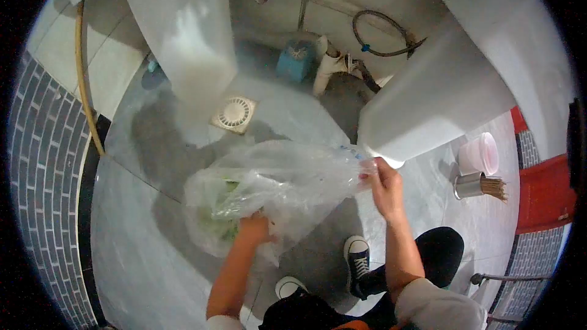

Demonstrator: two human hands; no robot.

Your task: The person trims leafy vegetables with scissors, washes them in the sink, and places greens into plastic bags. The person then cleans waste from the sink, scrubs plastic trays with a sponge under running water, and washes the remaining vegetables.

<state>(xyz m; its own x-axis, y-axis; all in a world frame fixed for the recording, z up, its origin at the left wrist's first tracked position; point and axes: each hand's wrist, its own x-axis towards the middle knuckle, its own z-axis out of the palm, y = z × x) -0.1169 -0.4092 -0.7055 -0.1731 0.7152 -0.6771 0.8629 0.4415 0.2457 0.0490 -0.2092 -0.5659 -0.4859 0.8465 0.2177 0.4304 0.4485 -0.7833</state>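
Note:
A large clear plastic bag point(287, 174) stretches across the middle of the view, above the grey floor. Leafy green contents point(227, 208) show through its left part. My right hand point(385, 188) is closed on the gathered right end of the bag. At the bag's lower left, my left hand point(255, 228) touches the plastic beside the greens. Its fingers are blurred and partly hidden, so its grip cannot be made out.
A round floor drain point(235, 113) lies beyond the bag, between two pale pillars point(189, 36) point(428, 98). Further back are a blue box point(296, 61) and white pipe point(326, 73). At right are a pink-white tub point(478, 154) and a metal can point(469, 186) of sticks.

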